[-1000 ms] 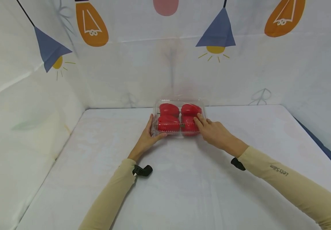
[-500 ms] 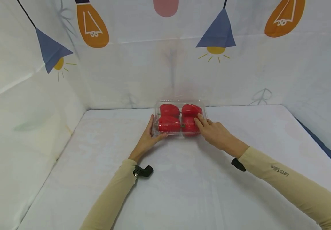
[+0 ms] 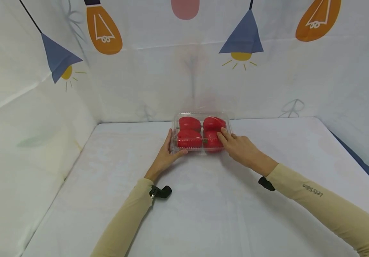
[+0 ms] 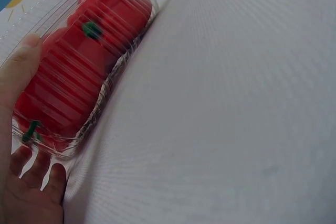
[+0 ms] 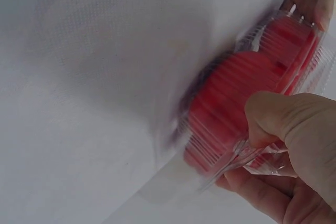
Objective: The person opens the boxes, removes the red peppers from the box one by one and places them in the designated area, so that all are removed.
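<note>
A clear plastic clamshell box (image 3: 200,113) sits at the back middle of the table, holding several red peppers (image 3: 189,138) with green stems. My left hand (image 3: 163,157) spans its front left corner, index finger straight along the side and thumb along the front. In the left wrist view that thumb (image 4: 23,69) lies against the ribbed plastic, with the other fingers (image 4: 37,171) loose below the box's end. At the right end, my right hand (image 3: 240,148) pinches the box's edge; the right wrist view shows its thumb (image 5: 265,114) over the ribbed front and fingers underneath.
A white-covered table (image 3: 203,207) spreads out in front of the box. Close behind it hangs a white cloth backdrop (image 3: 158,78) printed with lamps and bulbs. White cloth also borders both sides, and a dark blue strip (image 3: 360,162) runs along the right.
Both hands keep their places on the box, and the lid looks the same. The whole head view has shifted very slightly right and down.
</note>
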Motion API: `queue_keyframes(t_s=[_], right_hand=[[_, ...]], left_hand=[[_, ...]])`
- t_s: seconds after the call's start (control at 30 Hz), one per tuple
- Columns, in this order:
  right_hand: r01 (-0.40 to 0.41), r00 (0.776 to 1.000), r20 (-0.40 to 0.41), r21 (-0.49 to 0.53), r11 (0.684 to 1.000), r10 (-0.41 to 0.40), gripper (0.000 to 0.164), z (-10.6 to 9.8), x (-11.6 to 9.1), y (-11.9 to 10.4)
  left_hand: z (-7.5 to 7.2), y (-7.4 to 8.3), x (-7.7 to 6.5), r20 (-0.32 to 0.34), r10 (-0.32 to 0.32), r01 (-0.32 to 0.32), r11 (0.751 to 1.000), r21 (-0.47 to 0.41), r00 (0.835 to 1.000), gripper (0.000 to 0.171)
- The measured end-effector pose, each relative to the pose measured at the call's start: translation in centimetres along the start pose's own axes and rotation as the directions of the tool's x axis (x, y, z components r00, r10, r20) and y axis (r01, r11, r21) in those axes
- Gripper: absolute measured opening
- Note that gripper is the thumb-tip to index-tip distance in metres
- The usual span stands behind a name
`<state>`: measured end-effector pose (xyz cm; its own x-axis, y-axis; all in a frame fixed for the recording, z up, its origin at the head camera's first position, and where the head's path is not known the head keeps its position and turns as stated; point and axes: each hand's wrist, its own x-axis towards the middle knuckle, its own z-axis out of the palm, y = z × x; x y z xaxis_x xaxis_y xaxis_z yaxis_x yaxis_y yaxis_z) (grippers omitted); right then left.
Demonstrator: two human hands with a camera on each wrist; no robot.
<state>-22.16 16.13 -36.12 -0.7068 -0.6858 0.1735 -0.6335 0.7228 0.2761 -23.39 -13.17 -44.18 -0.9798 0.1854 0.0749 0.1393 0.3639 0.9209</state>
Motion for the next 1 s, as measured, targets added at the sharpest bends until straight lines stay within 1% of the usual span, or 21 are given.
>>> queue_keyframes(t_s=[0.23,0.5,0.77,0.87,1.0], right_hand=[[0.014,0.999,-0.051,-0.037,0.999,-0.016,0.054,0.13,0.09,0.14],[-0.011,1.000,-0.016,-0.021,1.000,0.010,0.059,0.17,0.15,-0.02],[-0.032,0.995,-0.094,-0.016,0.999,0.030,0.056,0.70,-0.08,-0.10],[-0.048,0.994,-0.101,0.010,0.999,0.049,0.058,0.62,-0.11,0.00],[-0.067,0.993,-0.091,0.072,0.995,0.073,0.064,0.44,-0.23,0.29]], left_hand=[[-0.04,-0.10,0.16,-0.008,0.008,-0.008,1.000,0.016,1.000,0.109],[-0.02,-0.07,0.03,-0.014,-0.008,0.008,0.999,0.032,1.000,0.107],[0.01,0.00,-0.15,-0.015,-0.012,0.013,0.999,0.039,1.000,0.108],[-0.01,0.00,-0.11,-0.018,-0.014,0.015,0.999,0.038,1.000,0.108],[-0.04,0.09,-0.10,-0.016,-0.019,0.019,0.999,0.045,1.000,0.110]])
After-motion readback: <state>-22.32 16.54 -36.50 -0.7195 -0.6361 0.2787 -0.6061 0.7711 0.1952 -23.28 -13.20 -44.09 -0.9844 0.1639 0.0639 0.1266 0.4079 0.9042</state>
